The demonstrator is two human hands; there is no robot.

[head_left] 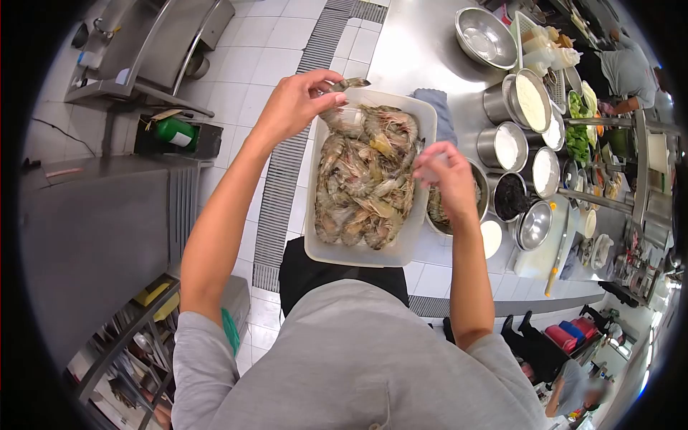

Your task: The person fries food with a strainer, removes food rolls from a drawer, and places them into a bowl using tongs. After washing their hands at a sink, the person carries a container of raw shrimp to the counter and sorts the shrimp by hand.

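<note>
A white plastic tub [312, 247] in front of my body is heaped with raw, whole shrimp [358, 168]. At the tub's far left corner, my left hand [308, 100] is closed on a single shrimp [347, 84], its tail pointing right. My right hand [450, 175] hovers over the tub's right edge with curled fingers, slightly blurred; what sits between the fingertips, if anything, is unclear. Partly behind that hand and wrist, a metal bowl [484, 188] stands against the tub's right side, with shrimp [438, 209] inside.
A grey-blue cloth [438, 107] lies beside the tub on the steel counter [408, 50]. To the right are a metal bowl [487, 36], pots of white contents [507, 145], a bowl of dark contents [510, 197] and a knife [559, 254]. Other people work at the far right.
</note>
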